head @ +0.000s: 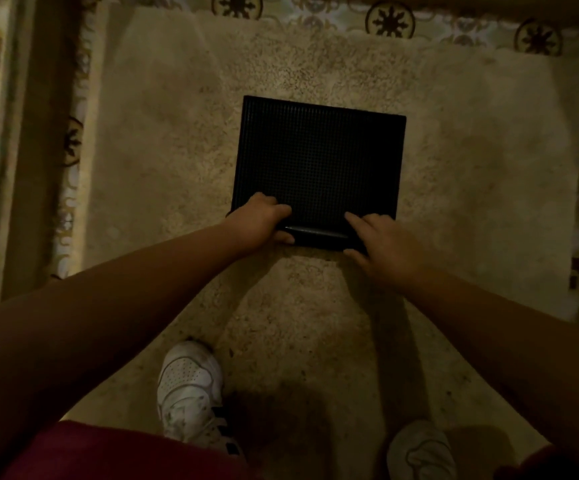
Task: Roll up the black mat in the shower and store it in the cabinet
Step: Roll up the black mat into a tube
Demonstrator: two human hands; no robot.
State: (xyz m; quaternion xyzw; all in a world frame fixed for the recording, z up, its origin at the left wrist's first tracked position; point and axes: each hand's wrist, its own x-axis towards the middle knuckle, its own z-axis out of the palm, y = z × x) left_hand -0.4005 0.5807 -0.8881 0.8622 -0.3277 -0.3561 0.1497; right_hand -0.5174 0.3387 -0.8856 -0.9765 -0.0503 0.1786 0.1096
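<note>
At centre of the shower floor, the black mat [317,161] lies flat on a pale shaggy rug [471,150], its far edge toward 12 o'clock and its near edge at my hands. I judge this to be the start of the rolling step: the near edge is already turned up into a short, tight curl between my hands, while the rest of the sheet is still unrolled.

My left hand [263,220] is at 7 o'clock of the mat, fingers [267,202] curled together over the top and the thumb underneath, clamped on the near left corner. My right hand [381,240] is at 5 o'clock, fingers [360,221] slightly apart and pressing down on the curl; whether it fully grips the edge I cannot tell.

The next move calls for both hands to push the curl evenly toward 12 o'clock, keeping it tight and square so the roll does not skew.

The mat is a near-square sheet, matt black, with a fine grid of small studs and a raised rim; it looks like flexible rubber. The rug is soft and deep-piled. Patterned tile [390,19] shows beyond it at 12 o'clock. No cabinet is in view.
</note>
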